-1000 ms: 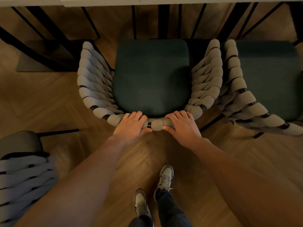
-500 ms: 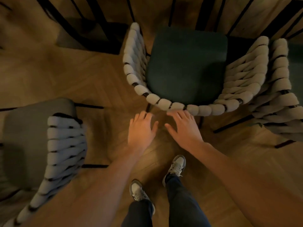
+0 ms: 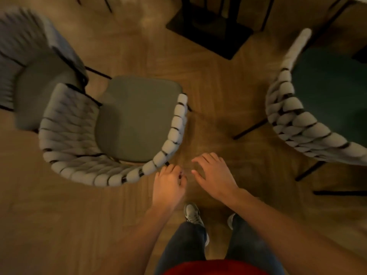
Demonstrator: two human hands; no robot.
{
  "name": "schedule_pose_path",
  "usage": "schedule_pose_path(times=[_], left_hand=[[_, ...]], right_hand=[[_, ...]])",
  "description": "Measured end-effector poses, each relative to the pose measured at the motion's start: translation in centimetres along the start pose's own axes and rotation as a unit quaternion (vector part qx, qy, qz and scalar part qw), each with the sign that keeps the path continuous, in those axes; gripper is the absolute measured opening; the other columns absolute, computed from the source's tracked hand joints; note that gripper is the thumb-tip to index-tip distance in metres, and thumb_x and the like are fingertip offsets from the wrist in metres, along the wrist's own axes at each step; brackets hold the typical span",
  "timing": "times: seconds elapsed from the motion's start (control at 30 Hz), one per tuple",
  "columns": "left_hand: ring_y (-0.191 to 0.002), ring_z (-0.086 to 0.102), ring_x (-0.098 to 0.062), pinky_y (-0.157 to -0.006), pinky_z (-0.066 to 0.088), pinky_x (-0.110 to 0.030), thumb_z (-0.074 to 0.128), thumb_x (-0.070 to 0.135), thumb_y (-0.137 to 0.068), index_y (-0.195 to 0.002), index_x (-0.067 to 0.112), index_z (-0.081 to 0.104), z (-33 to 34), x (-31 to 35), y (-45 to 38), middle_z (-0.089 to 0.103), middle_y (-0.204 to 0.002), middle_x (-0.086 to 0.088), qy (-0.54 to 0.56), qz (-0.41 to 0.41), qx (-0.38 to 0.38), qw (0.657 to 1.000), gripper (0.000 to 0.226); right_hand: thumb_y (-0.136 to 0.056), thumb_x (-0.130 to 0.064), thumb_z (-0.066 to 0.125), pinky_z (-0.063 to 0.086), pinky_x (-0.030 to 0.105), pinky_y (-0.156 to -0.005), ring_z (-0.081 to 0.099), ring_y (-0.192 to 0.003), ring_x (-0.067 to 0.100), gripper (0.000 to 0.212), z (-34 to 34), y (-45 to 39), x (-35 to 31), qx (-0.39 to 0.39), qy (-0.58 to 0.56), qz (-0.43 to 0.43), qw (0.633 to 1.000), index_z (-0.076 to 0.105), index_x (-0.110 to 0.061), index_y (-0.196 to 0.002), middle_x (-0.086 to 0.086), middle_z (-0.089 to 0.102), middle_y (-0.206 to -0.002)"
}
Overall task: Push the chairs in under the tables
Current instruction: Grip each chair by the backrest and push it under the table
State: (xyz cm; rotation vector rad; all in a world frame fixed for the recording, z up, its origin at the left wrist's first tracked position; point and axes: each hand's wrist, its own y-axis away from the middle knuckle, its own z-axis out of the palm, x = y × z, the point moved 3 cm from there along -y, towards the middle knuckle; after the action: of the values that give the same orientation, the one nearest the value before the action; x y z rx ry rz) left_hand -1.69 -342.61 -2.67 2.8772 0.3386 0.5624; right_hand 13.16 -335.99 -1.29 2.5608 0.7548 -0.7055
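Hovering just short of the woven backrest, the left hand (image 3: 168,185) had its fingers loosely curled and gripped nothing that could be made out, its knuckles almost at the near right end of the rope-wrapped rim; whether a fingertip touched the rim was lost to blur; the right hand (image 3: 215,176) hung beside it over bare floor (image 3: 69,225), fingers spread and relaxed, empty, apart from any chair; both hands looked poised for a grasp on that rim, which would be the natural place to push from.

The grey-cushioned chair (image 3: 137,120) stood in the open on the wooden floor, its back curving towards the person and its seat facing away, so it seemed not yet pushed in; a second grey chair (image 3: 39,80) sat close against its far left side, smeared by motion.

Off to the right, the green-cushioned chair (image 3: 327,92) faced towards the frame's top right corner, its woven back turned to the person; a dark table base (image 3: 210,30) stood on the floor at the top, between the two groups; the surface itself was hardly in view.

The person's shoes (image 3: 193,213) pointed forward between the hands, suggesting a step towards the grey chair.
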Motion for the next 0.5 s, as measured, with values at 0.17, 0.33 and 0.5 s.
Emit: schedule_pose_path(times=[0.17, 0.33, 0.5], left_hand=[[-0.084, 0.063, -0.027, -0.070, 0.047, -0.039, 0.064, 0.023, -0.084, -0.091, 0.018, 0.068, -3.6, -10.6, 3.0, 0.066, -0.088, -0.003, -0.006, -0.083, 0.065, 0.994, 0.009], [-0.091, 0.055, -0.025, -0.071, 0.043, -0.038, 0.047, 0.034, -0.086, -0.095, 0.018, 0.064, -6.5, -19.4, 4.9, 0.058, -0.095, -0.001, -0.064, -0.118, 0.068, 0.989, 0.025], [-0.097, 0.053, -0.030, -0.073, 0.045, -0.042, 0.038, 0.043, -0.086, -0.101, 0.015, 0.061, -9.2, -25.8, 4.0, 0.054, -0.103, -0.007, -0.139, -0.098, 0.042, 0.984, 0.040]], right_hand=[[-0.096, -0.036, 0.055, 0.046, 0.039, -0.095, 0.051, -0.116, 0.021, 0.033, 4.5, -3.9, -8.0, -0.041, 0.023, -0.071, 0.996, 0.060, -0.020, -0.125, 0.000, 0.059, -0.122], [-0.097, -0.037, 0.055, 0.041, 0.037, -0.100, 0.049, -0.121, 0.020, 0.034, 7.8, -6.6, -12.1, -0.088, 0.038, -0.106, 0.990, 0.059, -0.019, -0.126, 0.001, 0.058, -0.126], [-0.099, -0.039, 0.052, 0.043, 0.039, -0.101, 0.048, -0.117, 0.021, 0.037, 10.9, -9.6, -14.7, -0.133, 0.031, -0.115, 0.984, 0.058, -0.017, -0.129, 0.001, 0.057, -0.123]])
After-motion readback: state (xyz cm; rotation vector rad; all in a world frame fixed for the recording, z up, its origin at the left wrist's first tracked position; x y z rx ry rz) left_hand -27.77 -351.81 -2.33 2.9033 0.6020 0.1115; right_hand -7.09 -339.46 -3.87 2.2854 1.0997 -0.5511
